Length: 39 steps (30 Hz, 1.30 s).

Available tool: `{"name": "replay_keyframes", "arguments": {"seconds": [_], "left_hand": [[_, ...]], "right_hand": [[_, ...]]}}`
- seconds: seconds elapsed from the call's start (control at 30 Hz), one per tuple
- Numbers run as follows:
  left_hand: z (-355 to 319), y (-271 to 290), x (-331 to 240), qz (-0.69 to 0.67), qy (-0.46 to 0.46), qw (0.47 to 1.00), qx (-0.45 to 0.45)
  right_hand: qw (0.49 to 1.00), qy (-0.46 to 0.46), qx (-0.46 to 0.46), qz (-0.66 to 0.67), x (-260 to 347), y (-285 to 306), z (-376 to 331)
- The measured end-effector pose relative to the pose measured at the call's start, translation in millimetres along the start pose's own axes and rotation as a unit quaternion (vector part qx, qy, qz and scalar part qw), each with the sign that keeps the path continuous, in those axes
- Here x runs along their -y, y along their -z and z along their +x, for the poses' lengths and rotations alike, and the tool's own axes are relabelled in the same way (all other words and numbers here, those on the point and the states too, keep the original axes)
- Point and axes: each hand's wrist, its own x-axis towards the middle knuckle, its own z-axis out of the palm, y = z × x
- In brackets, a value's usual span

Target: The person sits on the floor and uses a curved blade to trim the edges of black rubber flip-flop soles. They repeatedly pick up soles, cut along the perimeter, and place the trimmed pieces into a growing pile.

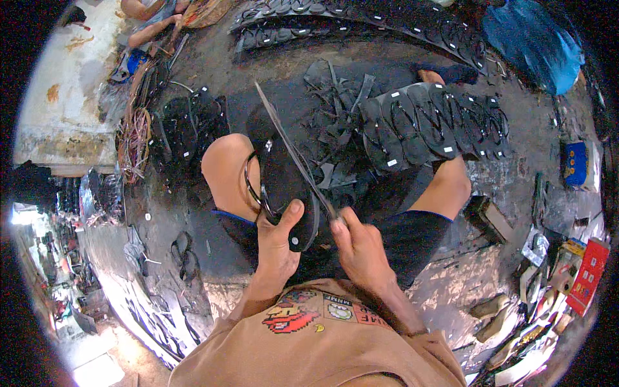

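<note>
A black flip-flop (282,177) is gripped by the heel in my left hand (276,244), its sole pointing away from me. My thumb presses on the sole near a small white round mark, and the strap bulges out on the left side. In my right hand (362,250) is a long, narrow knife (288,140), its handle mostly hidden by my fingers. The blade slants up and left along the flip-flop's right edge; whether it touches the rubber I cannot tell.
Black rubber scraps (332,122) lie heaped ahead. Finished-looking flip-flops (412,122) overlap in a row at right, more (187,126) at left. Long flip-flop rows (361,16) cross the far floor. A blue plastic bag (535,48) stands far right; another person's arm (153,31) shows far left.
</note>
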Motion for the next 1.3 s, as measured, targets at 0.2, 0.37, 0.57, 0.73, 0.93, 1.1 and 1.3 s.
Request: {"name": "replay_keyframes", "arguments": {"seconds": [0.2,0.37,0.57,0.73,0.93,1.1,1.3], "left_hand": [[-3,2,7,-0.003,0.002,0.998,-0.065],[-8,-1,9,0.016,0.006,0.998,-0.058],[-18,2,-1,0.019,0.069,0.997,-0.042],[-25,5,0,0.043,0.09,0.995,-0.008],[-12,18,1,0.311,-0.057,0.948,-0.028],[24,26,-40,0.237,-0.117,0.964,-0.017],[25,-19,-82,0.193,-0.053,0.979,0.035]], "right_hand": [[0.993,-0.077,0.076,-0.044,-39,20,-76],[0.992,-0.087,0.086,-0.044,-42,24,-47],[0.997,0.035,0.066,0.022,-31,8,55],[0.993,0.098,-0.029,0.052,-24,-31,128],[0.941,0.099,-0.018,0.324,-7,-25,121],[0.959,0.049,0.075,0.27,12,20,55],[0.982,0.085,-0.048,0.16,8,29,-15]]}}
